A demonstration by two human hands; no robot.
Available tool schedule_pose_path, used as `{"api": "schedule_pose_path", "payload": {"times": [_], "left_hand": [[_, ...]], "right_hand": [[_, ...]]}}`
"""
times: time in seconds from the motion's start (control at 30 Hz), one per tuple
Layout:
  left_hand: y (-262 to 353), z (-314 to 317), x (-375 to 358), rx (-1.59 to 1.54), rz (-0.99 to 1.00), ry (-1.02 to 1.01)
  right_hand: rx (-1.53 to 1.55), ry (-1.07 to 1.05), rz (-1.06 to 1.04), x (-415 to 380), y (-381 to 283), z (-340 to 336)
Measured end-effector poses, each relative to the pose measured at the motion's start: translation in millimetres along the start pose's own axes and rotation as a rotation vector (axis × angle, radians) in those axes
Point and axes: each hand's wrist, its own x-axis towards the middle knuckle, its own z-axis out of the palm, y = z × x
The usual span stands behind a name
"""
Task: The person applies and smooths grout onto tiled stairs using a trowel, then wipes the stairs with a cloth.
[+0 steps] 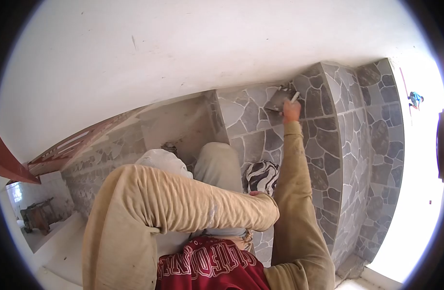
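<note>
My right hand [291, 112] is wrapped round the pale handle of a trowel [280, 100]. Its grey blade lies at the stone-patterned tiles [253, 107], close to where they meet the white wall [183, 53]. Across my body reaches the left arm in a tan sleeve, and only a small bit of my left hand [255, 193] shows past the cuff. Its fingers are hidden. Right beside it is a bundled black-and-white patterned cloth or bag [262, 177], whose exact kind I cannot make out.
To the right, tiled steps [347, 92] drop away in levels. A bare grey section [178, 121] lies left of the tiles. Farther left are a reddish railing [72, 142] and a wooden stand [38, 215]. A distant person [415, 99] in blue is at the far right.
</note>
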Motion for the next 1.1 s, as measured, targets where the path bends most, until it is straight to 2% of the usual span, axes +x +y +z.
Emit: {"api": "schedule_pose_path", "payload": {"times": [0.07, 0.13, 0.17, 0.2, 0.27, 0.3, 0.37, 0.47, 0.5, 0.53, 0.6, 0.63, 0.7, 0.73, 0.8, 0.83, 0.9, 1.0, 1.1], "left_hand": [[26, -12, 32, -0.076, -0.141, -0.052], [12, -6, 17, -0.115, -0.213, -0.082], [1, -3, -9, -0.052, -0.118, -0.023], [-25, 11, -32, 0.008, -0.017, 0.032], [-58, 37, -82, 0.139, 0.176, 0.148], [-78, 44, -112, 0.204, 0.266, 0.212], [-70, 44, -94, 0.204, 0.261, 0.226], [-51, 46, -51, 0.197, 0.255, 0.262], [-49, 48, -45, 0.192, 0.254, 0.270], [-44, 43, -42, 0.191, 0.256, 0.265], [-43, 30, -59, 0.200, 0.210, 0.069], [-47, 35, -60, 0.200, 0.209, 0.072], [-41, 45, -32, 0.223, 0.298, 0.239], [-27, 34, -21, 0.221, 0.297, 0.242], [-8, 4, -22, 0.083, 0.005, 0.058], [-12, 8, -24, 0.079, 0.009, 0.055], [-58, 33, -78, 0.185, 0.270, 0.105], [-35, 34, -27, 0.100, 0.252, 0.221], [-28, 29, -10, 0.198, 0.240, 0.144]], "right_hand": [[0.026, -0.003, -0.072, -9, 16, 11], [-0.120, -0.102, -0.279, -28, 18, 20], [-0.072, 0.040, -0.242, -29, 17, 24], [-0.076, 0.036, -0.235, -30, 17, 27], [0.188, 0.174, -0.078, -32, 11, 29], [0.191, 0.177, -0.084, -35, 5, 33], [0.162, -0.066, 0.079, -48, -3, 42], [0.247, 0.069, 0.174, -41, -12, 48], [0.296, 0.155, 0.131, -39, -18, 51], [0.297, 0.153, 0.136, -36, -16, 55], [0.372, 0.213, 0.076, -27, -15, 58], [0.373, 0.213, 0.073, -26, -13, 61], [0.292, 0.115, 0.115, -33, -18, 73], [0.291, 0.113, 0.113, -31, -21, 70], [0.370, 0.233, 0.102, -26, -24, 65], [0.367, 0.229, 0.106, -26, -20, 67], [0.352, 0.173, 0.124, -25, -12, 65], [0.357, 0.088, 0.197, -36, -22, 63], [0.375, 0.167, 0.167, -23, -16, 58]]}}
